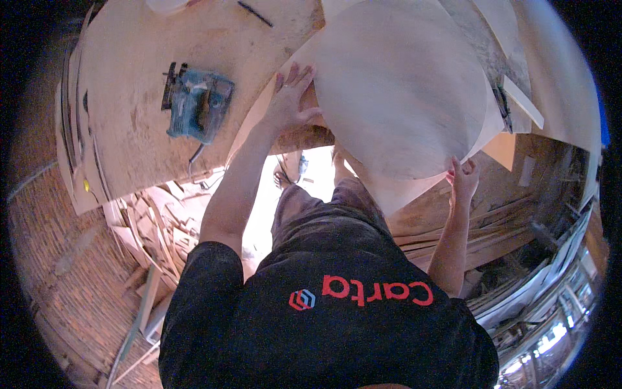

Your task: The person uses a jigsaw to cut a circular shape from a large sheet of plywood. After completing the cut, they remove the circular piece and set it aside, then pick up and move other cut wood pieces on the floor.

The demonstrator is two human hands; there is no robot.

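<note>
A large round thin wooden board (395, 91), pale and smooth, lies over a pale sheet (392, 191) whose corners show past its curved edge. My left hand (291, 100) rests open at the board's left side, fingers spread on the pale sheet and thumb reaching to the round edge. At the lower right edge, my right hand (463, 176) has its fingertips curled and closed on the round board's rim. Whether it also grips the sheet below is hidden.
A blue jigsaw (199, 104) lies on the wooden worktop (136, 142) at left, its cord hanging off the front edge. A dark thin stick (255, 13) lies farther back. Wood offcuts (159, 217) heap below left; long strips (486, 227) lie below right.
</note>
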